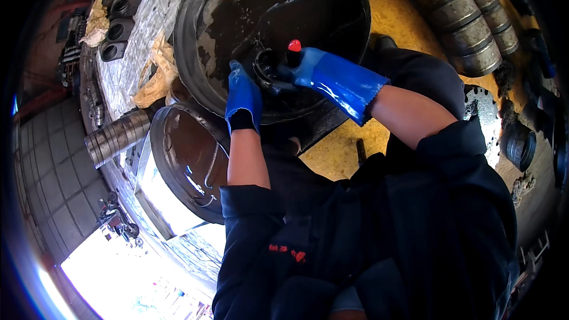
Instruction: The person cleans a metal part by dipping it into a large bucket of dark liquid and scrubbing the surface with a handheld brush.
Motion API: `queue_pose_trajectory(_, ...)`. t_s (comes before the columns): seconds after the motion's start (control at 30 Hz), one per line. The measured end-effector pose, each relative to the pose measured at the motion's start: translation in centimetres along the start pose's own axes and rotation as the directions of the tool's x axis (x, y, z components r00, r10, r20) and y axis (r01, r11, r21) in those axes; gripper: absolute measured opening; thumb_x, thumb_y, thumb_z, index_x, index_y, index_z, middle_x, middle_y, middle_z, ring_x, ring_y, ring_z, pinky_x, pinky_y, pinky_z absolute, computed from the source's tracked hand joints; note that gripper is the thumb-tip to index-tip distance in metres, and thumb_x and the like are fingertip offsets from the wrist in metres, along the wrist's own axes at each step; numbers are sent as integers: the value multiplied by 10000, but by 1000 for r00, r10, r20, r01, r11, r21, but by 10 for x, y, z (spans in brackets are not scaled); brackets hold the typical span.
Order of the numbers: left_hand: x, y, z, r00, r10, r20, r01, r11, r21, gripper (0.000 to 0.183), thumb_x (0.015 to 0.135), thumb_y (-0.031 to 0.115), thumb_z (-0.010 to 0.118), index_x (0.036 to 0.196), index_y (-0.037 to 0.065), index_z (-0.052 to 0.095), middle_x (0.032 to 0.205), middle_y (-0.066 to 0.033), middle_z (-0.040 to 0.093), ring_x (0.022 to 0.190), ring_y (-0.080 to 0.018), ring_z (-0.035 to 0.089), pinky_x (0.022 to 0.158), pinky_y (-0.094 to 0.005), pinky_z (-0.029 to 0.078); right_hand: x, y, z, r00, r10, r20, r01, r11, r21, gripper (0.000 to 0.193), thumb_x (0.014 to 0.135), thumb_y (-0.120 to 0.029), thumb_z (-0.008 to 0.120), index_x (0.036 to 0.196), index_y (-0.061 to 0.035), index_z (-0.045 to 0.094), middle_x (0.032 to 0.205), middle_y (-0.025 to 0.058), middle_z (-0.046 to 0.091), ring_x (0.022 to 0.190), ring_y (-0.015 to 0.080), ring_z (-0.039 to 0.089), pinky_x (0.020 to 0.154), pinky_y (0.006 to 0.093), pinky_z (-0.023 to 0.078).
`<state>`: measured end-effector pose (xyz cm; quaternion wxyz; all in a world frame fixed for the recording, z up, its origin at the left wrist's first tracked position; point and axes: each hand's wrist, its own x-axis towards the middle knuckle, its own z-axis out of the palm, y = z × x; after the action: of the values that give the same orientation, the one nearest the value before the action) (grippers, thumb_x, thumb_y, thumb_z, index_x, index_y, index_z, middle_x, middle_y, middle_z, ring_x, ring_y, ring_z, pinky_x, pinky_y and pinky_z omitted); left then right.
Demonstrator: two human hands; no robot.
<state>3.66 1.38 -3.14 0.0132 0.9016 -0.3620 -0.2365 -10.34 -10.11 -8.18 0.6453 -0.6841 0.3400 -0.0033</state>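
Evidently the left hand [243, 96] braces a ring part [265, 70] in the basin [195, 35], fingers pressed together; the right hand [306, 65] grips a red-tipped tool [294, 51], probably a brush.

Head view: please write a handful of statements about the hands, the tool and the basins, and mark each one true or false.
1. Both hands wear blue gloves. True: left hand, right hand.
2. The right hand grips a tool with a red tip. True.
3. The hands work inside the large dark round basin. True; they meet at a small dark part in it.
4. The left hand rests on the smaller round pan. False: that pan sits lower left, untouched.
5. The grooved metal cylinders lie inside the basin. False: they lie outside it, upper right.
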Motion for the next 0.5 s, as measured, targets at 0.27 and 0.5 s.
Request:
queue_pose_trajectory(0.27, 0, 5, 3, 998, 31, -62, -35, 997, -70, 498, 982, 136, 310, 1461, 8, 263, 1430, -251, 398, 1319, -355, 417, 1077, -394, 361, 9, 9, -17, 995, -12, -98, 5, 997, -81, 348, 782, -389, 678, 1027, -144, 706, 871, 144, 702, 827, 302, 680, 787, 361, 524)
queue_pose_trajectory(0.5, -11, 10, -6, 993, 56, -106, -65, 995, -79, 491, 958, 76, 336, 1442, -8, 318, 1400, -263, 431, 1310, -361, 425, 1067, -391, 372, 15, -34, -11, 981, -191, 16, 191, 974, -123, 330, 841, -400, 674, 969, -95, 680, 860, 105, 696, 802, 225, 663, 756, 337, 514)
